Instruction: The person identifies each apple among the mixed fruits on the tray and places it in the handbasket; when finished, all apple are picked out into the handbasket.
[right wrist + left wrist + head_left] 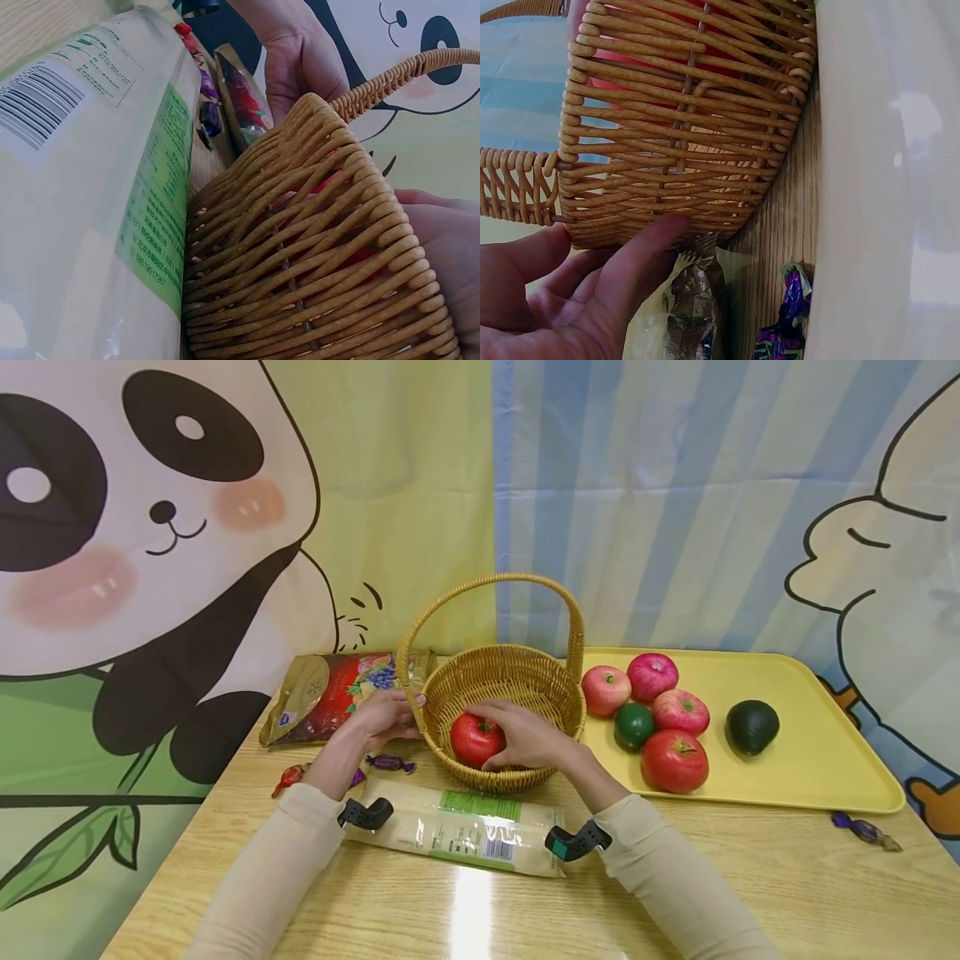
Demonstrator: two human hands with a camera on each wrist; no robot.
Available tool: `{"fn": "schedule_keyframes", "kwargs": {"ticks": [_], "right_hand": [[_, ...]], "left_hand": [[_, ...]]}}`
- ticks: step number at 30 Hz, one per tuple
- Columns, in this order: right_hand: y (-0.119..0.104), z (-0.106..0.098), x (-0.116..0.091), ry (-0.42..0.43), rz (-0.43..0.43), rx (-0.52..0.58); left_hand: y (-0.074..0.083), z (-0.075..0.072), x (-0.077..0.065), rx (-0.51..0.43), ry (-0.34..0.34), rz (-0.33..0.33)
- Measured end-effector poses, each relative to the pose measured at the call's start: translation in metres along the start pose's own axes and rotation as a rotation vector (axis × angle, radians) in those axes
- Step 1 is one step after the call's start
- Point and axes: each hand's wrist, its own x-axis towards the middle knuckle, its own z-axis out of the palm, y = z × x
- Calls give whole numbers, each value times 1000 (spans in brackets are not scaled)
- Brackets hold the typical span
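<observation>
A red tomato [477, 740] sits inside the front left of the wicker basket [517, 664], and my right hand [525, 735] grips it from above with thumb and fingers curled round it. Red shows through the weave in both wrist views. My left hand [386, 717] is at the basket's left side, below the arched handle [491, 580]. In the left wrist view, its fingertips [660, 225] touch the outer wall and rim near the foot of the handle. The far side of the tomato is hidden.
The yellow tray [817, 727] at right bears apples [678, 712], another tomato [675, 762], a small green fruit [634, 727] and an avocado [752, 727]. A clear noodle-like package [465, 831] lies in front of the basket. A red-gold bag [330, 697] and wrapped candies [390, 763] are left.
</observation>
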Motion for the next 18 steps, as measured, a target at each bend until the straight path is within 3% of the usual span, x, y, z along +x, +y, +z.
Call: {"fn": "schedule_keyframes", "kwargs": {"ticks": [18], "right_hand": [[-1, 0, 0, -37, 27, -47]], "left_hand": [[-3, 0, 2, 11, -1, 23]]}}
